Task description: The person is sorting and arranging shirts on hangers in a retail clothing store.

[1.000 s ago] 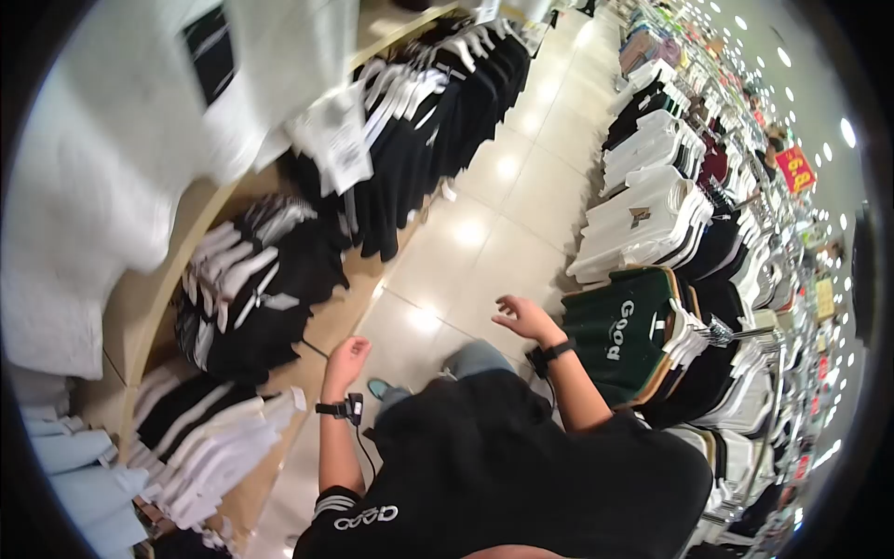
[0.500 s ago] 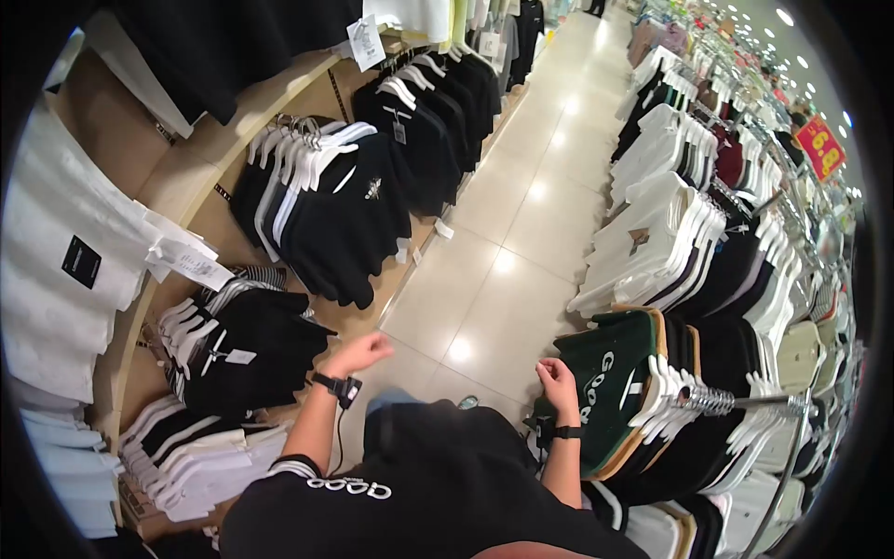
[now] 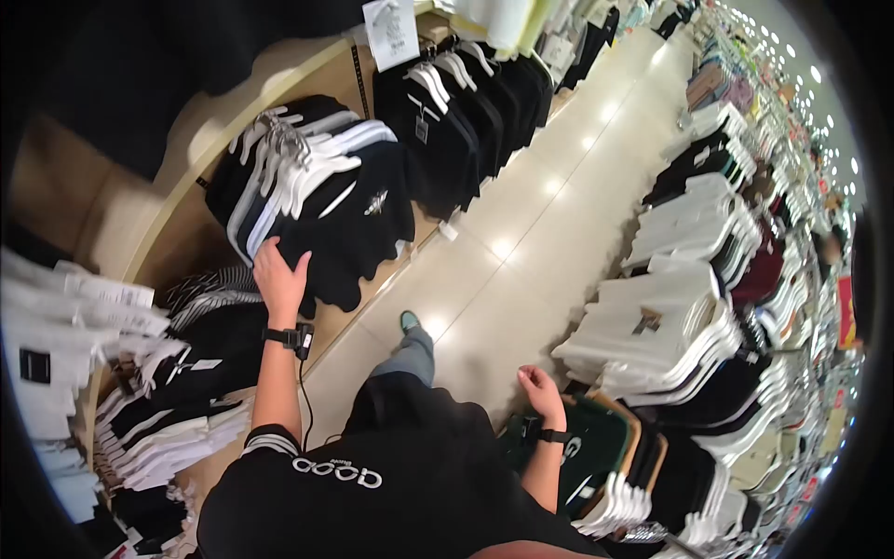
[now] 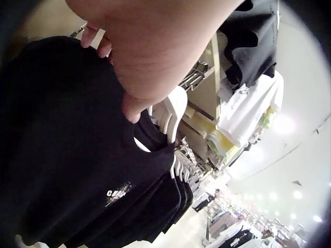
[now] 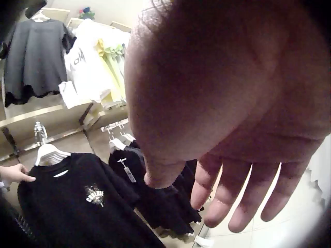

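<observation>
In the head view my left hand (image 3: pixel 279 281) reaches to the shoulder of a black T-shirt (image 3: pixel 363 228) with a small print on the chest. Its fingers are extended and the thumb stands apart. The left wrist view has the thumb over the black T-shirt (image 4: pixel 67 129) beside its collar. That T-shirt (image 5: pixel 77 201) fronts a row on white hangers (image 3: pixel 312 172), some of its neighbours white or grey. At my other side the right hand (image 3: pixel 542 389) hangs with loosely bent fingers, holding nothing, near a dark green shirt (image 3: pixel 596 438).
A wooden shelf edge (image 3: pixel 177 219) curves above the left-hand rows. More black shirts (image 3: pixel 466 121) hang farther along. Racks of white shirts (image 3: pixel 643 317) line the right side of the tiled aisle (image 3: pixel 521 224). A paper tag (image 3: pixel 391 33) hangs near the top.
My left hand has moved up and forward from in front of my body to the black T-shirt row. My right hand has stayed low beside the right-hand rack, and the view has turned.
</observation>
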Motion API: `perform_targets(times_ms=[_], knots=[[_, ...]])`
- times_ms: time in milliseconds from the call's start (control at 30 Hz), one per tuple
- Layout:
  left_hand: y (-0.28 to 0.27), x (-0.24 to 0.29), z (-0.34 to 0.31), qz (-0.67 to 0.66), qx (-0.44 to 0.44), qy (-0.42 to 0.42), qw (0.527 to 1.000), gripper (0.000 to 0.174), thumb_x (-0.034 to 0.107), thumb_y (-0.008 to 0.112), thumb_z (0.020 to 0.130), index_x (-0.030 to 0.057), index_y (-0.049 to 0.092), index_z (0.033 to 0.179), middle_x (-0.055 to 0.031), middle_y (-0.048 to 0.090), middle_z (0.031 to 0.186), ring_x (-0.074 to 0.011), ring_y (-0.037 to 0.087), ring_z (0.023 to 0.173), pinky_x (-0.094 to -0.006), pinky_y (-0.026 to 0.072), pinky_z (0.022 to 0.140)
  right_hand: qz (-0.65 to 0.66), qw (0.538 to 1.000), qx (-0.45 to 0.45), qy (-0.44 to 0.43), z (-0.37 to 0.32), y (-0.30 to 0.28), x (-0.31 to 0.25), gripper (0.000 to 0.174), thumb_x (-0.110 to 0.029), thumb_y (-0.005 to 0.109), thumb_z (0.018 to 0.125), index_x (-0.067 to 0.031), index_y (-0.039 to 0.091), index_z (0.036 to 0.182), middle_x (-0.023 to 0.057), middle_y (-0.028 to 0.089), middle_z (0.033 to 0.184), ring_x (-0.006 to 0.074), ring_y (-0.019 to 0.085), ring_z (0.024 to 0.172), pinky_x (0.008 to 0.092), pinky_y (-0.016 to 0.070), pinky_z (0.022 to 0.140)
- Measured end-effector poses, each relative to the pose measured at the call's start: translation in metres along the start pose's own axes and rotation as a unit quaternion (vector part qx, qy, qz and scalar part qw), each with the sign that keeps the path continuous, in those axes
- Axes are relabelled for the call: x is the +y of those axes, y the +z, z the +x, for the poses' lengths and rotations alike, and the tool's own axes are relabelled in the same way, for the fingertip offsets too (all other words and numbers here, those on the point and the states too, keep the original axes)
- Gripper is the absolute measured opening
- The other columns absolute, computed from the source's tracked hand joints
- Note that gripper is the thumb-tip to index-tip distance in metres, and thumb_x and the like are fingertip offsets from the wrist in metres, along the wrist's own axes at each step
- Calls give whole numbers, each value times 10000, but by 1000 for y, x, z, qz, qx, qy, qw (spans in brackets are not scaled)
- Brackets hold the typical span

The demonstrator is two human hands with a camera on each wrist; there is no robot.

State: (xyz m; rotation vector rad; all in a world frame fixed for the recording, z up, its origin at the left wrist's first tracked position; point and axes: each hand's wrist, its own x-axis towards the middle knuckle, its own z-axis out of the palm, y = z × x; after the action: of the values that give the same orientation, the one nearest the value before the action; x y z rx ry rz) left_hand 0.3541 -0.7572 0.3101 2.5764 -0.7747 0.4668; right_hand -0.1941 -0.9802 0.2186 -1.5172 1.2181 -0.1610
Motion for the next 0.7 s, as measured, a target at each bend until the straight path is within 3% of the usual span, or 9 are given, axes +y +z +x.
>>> perform_targets(times_ms=[167,200,300,367,433,500,567,667,700], knots=[[30,-12,36,21,11,-67,998,429,339,802,920,7,678,1161,-170,646,1140,-398,639,1097,-482,518,913,-57,997,-30,-30,92,-25,-71,315,-285,729,1045,17,708,1128,-24,671,924,79,578,860,271,500,792],[35,-16,39,8,45,-52,998,367,345,792,937,5,714,1053,-167,651,1094,-401,662,987,-472,538,836,-92,995,-27,-34,119,-28,-92,307,-277,727,1045,20,704,1119,-19,680,930,80,586,866,273,503,797],[40,-31,35,-20,13,-64,998,446,417,832,890,-7,710,952,-164,674,934,-391,679,898,-460,545,767,-202,974,-38,-95,183,-6,-188,266,-235,720,1043,23,694,1101,6,703,930,95,618,891,279,511,819],[46,-41,26,-35,-32,-97,994,484,437,865,848,-15,701,903,-164,673,850,-389,679,845,-461,546,733,-142,976,-87,-141,240,20,-230,264,-231,739,1026,16,699,1108,39,709,909,107,633,906,289,519,842],[50,-42,22,-53,-18,-102,993,516,442,895,805,-25,677,818,-195,644,772,-432,642,742,-470,531,665,-138,954,-96,-247,282,58,-280,290,-253,794,962,-5,721,1094,114,752,946,236,724,926,362,550,833],[46,-32,16,-69,-13,-109,992,524,439,905,791,-22,657,766,-210,623,736,-449,623,706,-471,520,634,-186,875,-78,-440,314,100,-328,393,-211,843,898,-22,692,1208,171,729,1156,338,694,1101,430,538,964],[20,-4,22,-19,-41,-167,985,521,407,915,771,-6,606,700,-215,598,718,-446,613,693,-476,489,600,-185,824,-97,-527,337,143,-377,612,-191,907,802,-15,634,1320,221,625,1393,427,577,1305,475,484,1085],[-21,37,12,-45,-7,-182,982,442,353,911,723,20,621,695,-176,616,704,-417,625,702,-474,483,618,-203,751,-165,-606,363,187,-429,830,-220,958,687,-40,586,1407,213,568,1484,456,501,1407,528,425,1160],[-40,61,9,-29,-16,-213,976,417,342,908,683,37,623,688,-153,627,698,-399,630,692,-462,487,621,-179,728,-168,-640,366,198,-439,791,-241,956,680,-46,604,1361,188,619,1412,435,551,1344,515,447,1125]])
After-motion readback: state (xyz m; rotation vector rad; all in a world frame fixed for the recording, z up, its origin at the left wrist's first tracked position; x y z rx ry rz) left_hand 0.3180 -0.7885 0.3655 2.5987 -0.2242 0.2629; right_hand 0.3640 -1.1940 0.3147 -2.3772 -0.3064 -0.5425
